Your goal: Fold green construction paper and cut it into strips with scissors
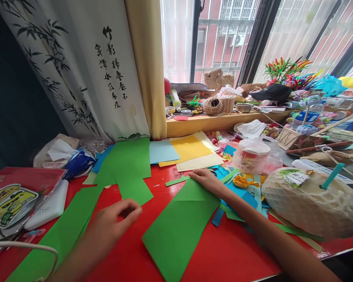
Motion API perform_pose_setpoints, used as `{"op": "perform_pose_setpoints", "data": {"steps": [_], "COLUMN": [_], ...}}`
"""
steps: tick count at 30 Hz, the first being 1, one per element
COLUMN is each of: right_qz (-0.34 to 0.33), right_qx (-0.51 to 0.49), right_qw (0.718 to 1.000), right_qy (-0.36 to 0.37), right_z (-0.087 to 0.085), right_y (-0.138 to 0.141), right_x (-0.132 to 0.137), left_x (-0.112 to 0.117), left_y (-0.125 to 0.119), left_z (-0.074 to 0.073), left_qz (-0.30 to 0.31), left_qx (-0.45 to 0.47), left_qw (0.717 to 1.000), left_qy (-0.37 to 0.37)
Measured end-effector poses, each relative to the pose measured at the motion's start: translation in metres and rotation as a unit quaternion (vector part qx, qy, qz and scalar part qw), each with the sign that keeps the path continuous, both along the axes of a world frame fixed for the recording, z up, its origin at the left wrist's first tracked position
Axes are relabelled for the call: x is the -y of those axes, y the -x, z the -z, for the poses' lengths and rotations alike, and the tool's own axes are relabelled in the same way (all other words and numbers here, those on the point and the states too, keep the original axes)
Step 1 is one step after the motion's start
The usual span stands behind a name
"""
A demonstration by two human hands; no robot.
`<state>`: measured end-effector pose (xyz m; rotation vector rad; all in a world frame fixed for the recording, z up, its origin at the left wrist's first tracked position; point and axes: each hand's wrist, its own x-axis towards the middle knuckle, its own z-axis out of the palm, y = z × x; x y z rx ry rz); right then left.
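Green paper (179, 231), smooth and matte, lies near the middle of the red counter (223, 254), folded so a crisp triangular flap tops a long slanted rectangle. The right hand (207, 179) rests open and flat on the sheet's upper corner, fingertips pressing the fold. The left hand (114, 225) hovers just left of the sheet, apart from it, fingers loosely curled around nothing. More green sheets (129, 168) with stepped, cut edges lie beyond the left hand, and a long green strip (61, 235) runs beneath its wrist. Farther back sit flat yellow paper (190, 149) and pale blue paper (163, 150). To the right lies a rounded lump in white foam netting (308, 203).
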<state>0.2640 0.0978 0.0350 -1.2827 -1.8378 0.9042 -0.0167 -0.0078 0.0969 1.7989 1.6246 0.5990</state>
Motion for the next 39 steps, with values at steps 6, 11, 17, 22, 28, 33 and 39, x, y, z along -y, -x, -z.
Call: {"op": "perform_pose_setpoints", "data": {"steps": [6,11,17,22,28,33,39], "right_qz": [-0.010,0.010,-0.005,-0.005,0.052,0.055,0.053], "right_qx": [-0.022,-0.014,0.018,0.024,0.016,0.032,0.063], "right_qw": [1.000,0.999,0.998,0.996,0.992,0.992,0.990], "right_qy": [0.003,-0.041,-0.056,-0.085,-0.117,-0.113,-0.112], "right_z": [0.008,0.008,0.003,-0.001,0.000,0.003,0.011], "right_y": [0.016,0.010,0.014,0.015,0.006,0.004,0.000], "right_x": [0.008,0.003,0.009,0.014,0.007,0.004,0.000], "left_x": [-0.074,-0.110,-0.111,-0.106,-0.100,-0.088,-0.066], "left_y": [-0.094,-0.112,-0.108,-0.108,-0.098,-0.081,-0.050], "left_z": [0.020,0.034,0.036,0.033,0.035,0.040,0.046], "left_qz": [0.142,0.167,0.176,0.151,0.143,0.143,0.141], "left_qx": [0.003,0.055,0.111,0.168,0.198,0.199,0.187], "left_qw": [0.989,0.984,0.978,0.973,0.969,0.968,0.967], "left_qy": [-0.045,-0.019,0.031,0.036,0.032,0.061,0.101]}}
